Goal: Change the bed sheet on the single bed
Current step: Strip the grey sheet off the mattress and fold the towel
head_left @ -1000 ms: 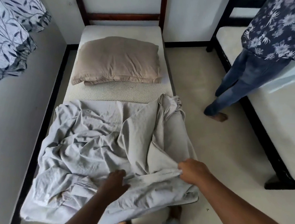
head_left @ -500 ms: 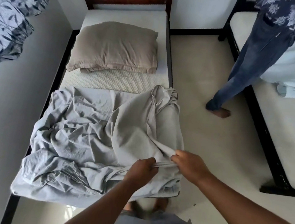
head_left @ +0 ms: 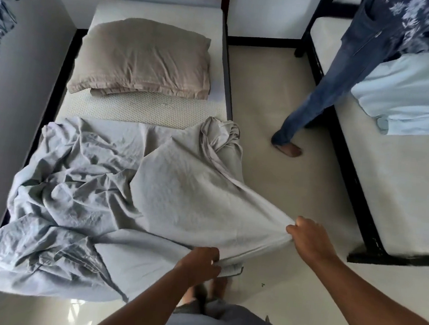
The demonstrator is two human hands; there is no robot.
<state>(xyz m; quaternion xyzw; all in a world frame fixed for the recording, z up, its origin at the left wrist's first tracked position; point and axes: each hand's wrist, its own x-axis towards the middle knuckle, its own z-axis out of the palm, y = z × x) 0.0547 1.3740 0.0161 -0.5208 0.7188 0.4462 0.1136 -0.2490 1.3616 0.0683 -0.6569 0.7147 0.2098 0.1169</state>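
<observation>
Sheet (head_left: 117, 195), grey, crumpled on bed's (head_left: 151, 105) foot half; right hand (head_left: 309, 236) pinches its edge at 4 o'clock; left hand (head_left: 199, 262) grips edge at 6; pillow (head_left: 142, 57) at 12.

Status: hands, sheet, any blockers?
Both hands, left and right, pinching crumpled grey bed sheet edge. Sheet bunched over mattress foot. Tan pillow on bare mattress head.
</observation>
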